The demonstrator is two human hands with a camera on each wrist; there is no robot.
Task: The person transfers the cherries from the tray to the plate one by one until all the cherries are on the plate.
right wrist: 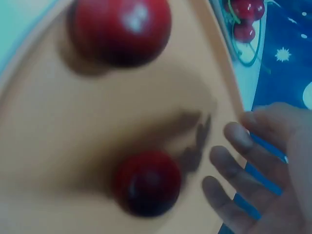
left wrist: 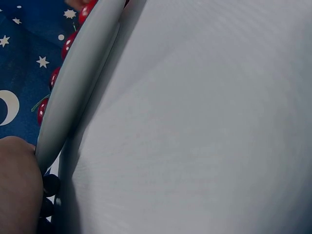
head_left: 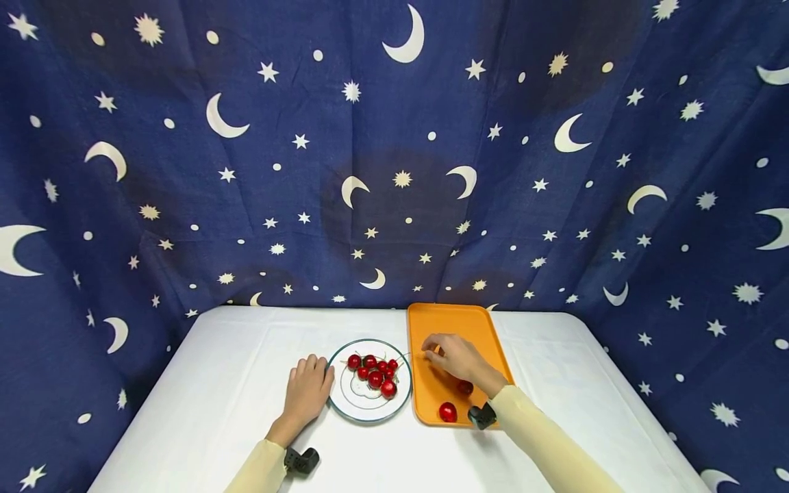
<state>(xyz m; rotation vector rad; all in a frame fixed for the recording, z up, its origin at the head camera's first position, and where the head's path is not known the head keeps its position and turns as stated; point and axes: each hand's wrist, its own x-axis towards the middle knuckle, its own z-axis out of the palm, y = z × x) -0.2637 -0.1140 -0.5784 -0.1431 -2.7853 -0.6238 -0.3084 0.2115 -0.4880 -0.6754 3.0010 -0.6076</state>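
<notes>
— Cherries [head_left: 374, 373], a small heap of them on the glass plate [head_left: 345, 400], and two more lying loose on the orange tray [head_left: 453, 318]. See where the hands are?

— Left hand [head_left: 306, 392] lies flat on the surface [head_left: 222, 383], fingers relaxed against the plate's rim, gripping nothing. Right hand [head_left: 455, 357] hovers over the tray with fingers spread and loose; in the right wrist view nothing sits between them.

— So how should the moving go, would you say?

— Gently, one at a time, I'd judge. Round glossy skins roll on a smooth tray, so set each down rather than drop it. Pinching by the thin green stem, or lightly across the middle, would spare the soft flesh. Holding the plate steady with the left makes sense too; glass slides on cloth.

— And the tray?

— Hard plastic by the look, rounded corners, a low raised lip. One cherry [head_left: 448, 411] rests near the front edge, the other [head_left: 465, 387] just beside the right wrist.
</notes>
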